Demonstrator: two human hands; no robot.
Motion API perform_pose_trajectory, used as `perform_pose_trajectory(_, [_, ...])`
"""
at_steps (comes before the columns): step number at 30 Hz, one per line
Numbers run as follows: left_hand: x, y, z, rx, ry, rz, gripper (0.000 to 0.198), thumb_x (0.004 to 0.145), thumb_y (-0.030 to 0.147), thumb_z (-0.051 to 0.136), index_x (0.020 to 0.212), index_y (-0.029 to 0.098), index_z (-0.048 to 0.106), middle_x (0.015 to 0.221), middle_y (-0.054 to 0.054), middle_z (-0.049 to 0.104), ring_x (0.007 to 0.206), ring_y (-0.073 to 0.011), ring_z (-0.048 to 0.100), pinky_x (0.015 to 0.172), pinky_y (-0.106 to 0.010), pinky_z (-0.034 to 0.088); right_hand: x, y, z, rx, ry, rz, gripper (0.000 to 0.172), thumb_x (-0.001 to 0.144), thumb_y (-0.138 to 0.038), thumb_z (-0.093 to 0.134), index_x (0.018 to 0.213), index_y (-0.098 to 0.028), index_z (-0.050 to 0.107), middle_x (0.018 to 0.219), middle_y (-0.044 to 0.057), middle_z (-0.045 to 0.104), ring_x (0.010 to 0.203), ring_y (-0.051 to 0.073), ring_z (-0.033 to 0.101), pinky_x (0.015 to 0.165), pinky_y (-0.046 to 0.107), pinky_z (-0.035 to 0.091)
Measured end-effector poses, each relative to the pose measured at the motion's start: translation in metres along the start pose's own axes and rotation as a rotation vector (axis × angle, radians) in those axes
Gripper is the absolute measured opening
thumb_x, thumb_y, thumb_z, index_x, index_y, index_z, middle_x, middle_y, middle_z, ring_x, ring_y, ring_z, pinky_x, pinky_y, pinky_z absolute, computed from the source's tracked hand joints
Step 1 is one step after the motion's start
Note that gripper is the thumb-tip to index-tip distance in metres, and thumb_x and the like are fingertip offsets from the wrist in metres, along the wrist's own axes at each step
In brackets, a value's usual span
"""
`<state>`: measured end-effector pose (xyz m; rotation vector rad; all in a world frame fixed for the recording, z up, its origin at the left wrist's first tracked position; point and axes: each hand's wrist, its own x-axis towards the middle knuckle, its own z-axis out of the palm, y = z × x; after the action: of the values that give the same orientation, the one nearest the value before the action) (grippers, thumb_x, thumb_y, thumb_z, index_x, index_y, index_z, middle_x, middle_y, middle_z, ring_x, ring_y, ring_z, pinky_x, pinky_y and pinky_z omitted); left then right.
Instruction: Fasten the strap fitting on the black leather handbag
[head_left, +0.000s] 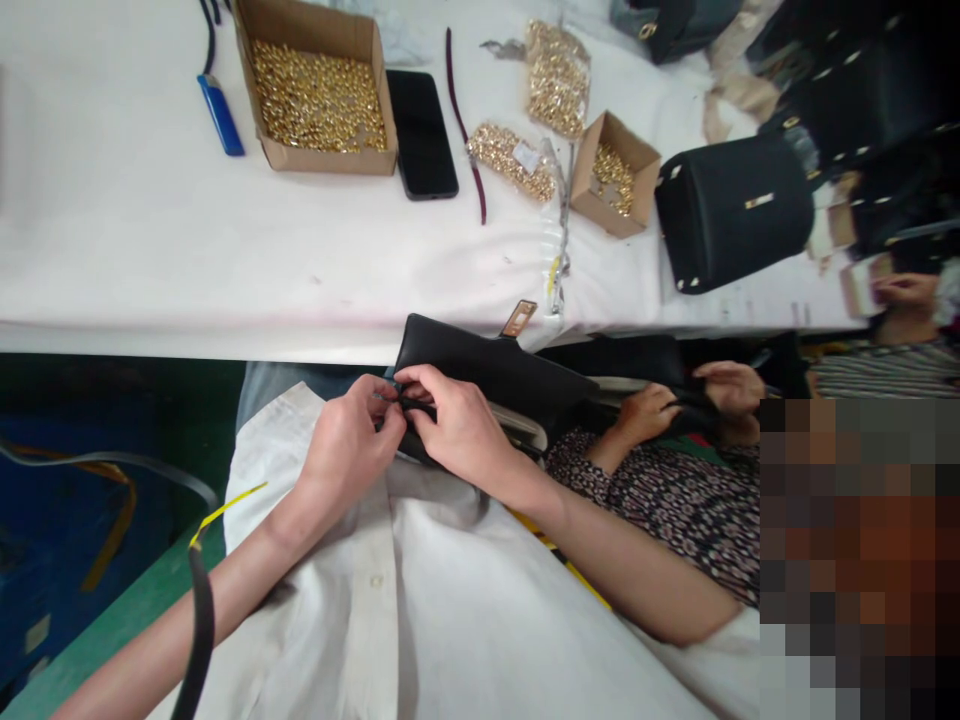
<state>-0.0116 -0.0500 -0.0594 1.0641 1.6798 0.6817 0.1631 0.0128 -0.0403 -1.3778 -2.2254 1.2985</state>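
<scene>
A black bag (472, 365) lies across my lap against the table edge, with a gold clasp plate (519, 318) sticking up from its side. My left hand (358, 425) is closed in a pinch at the bag's left end, its fingertips on a small dark piece I cannot make out. Facing it, my right hand (461, 425) is closed too, thumb and fingers gripping a black part of the bag at the same end. The fingertips of both hands almost meet and hide the detail between them.
On the white table (187, 250) stand a large box (330, 160) and a small box (609, 218) of gold hardware. Nearby lie bags of hardware (556, 80), a phone (424, 135), a blue lighter (220, 115) and a finished-looking black bag (739, 215). Co-workers' hands (646, 412) work at the right.
</scene>
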Motion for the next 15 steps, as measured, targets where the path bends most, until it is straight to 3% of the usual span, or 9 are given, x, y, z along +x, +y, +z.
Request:
perform_pose_trajectory(8, [0.005,-0.003,-0.002,-0.035,-0.017,0.033,0.01,0.099,0.028,0.064,0.104,0.023,0.071,0.09,-0.003,0.081,0.076,-0.0194,0.075,0.065,-0.028,0.051,0.006,0.005,-0.001,0.111,0.03,0.069,0.054,0.086,0.001,0.071,0.133,-0.026,0.074,0.106,0.002,0.083,0.097,0.019,0.082,0.093,0.034,0.068])
perform_pose_trajectory(15, [0.003,-0.003,-0.003,-0.103,-0.031,-0.001,0.009,0.097,0.027,0.066,0.103,0.023,0.07,0.092,-0.002,0.082,0.079,-0.0197,0.077,0.068,-0.03,0.055,0.009,0.016,0.002,0.319,0.016,0.106,0.047,0.087,0.001,0.073,0.126,-0.024,0.078,0.109,0.003,0.085,0.102,0.019,0.084,0.097,0.034,0.069])
